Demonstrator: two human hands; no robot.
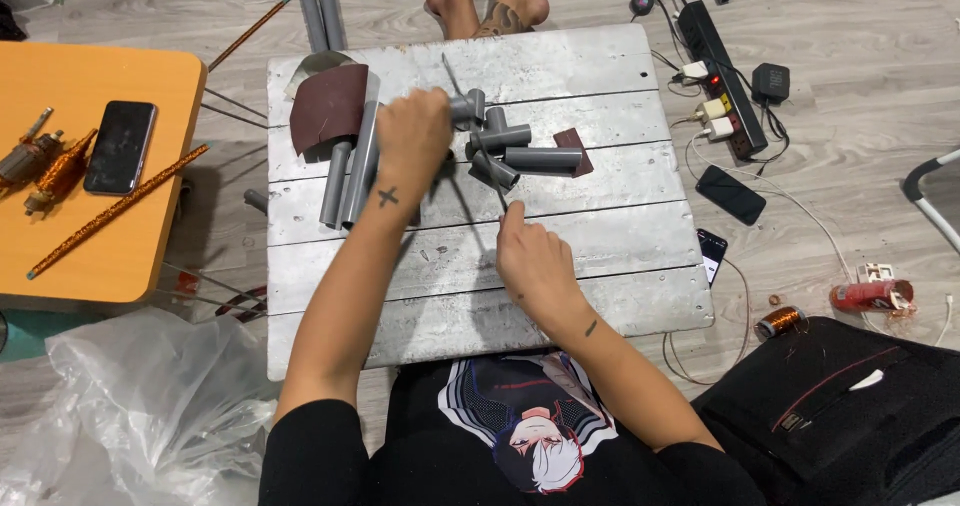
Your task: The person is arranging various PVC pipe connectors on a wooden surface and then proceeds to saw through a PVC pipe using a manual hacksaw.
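Head view: left hand (pixel 412 136) closed around something over the grey pipe fittings (pixel 505 146), back of hand toward camera, so what it grips is hidden; a thin dark rod or wire (pixel 452 74) pokes out past its fingers, blurred. Right hand (pixel 535 266) fingers pinched on the near end of a thin dark rod (pixel 495 181) that runs from its fingertips up into the fitting pile. Fittings lie on the silver plank table (pixel 600 236), just beyond the right fingertips and right of the left knuckles. Grey pipe lengths (pixel 350 171) lie just left of the left hand, under a maroon sandpaper sheet (pixel 330 106); a smaller maroon piece (pixel 575 151) sits right of the fittings.

Packages: red cylindrical pack (pixel 870 294) on the floor, well right of the right hand, label unreadable. Copper wire spool (pixel 780 319) near it. Black power strip (pixel 720 76) with white plugs far right. Clear plastic bag (pixel 140 406) lower left, cut off by the frame. Orange table (pixel 90 196) left, phone (pixel 120 146) on it, motor parts (pixel 40 166) half cut off at the edge.
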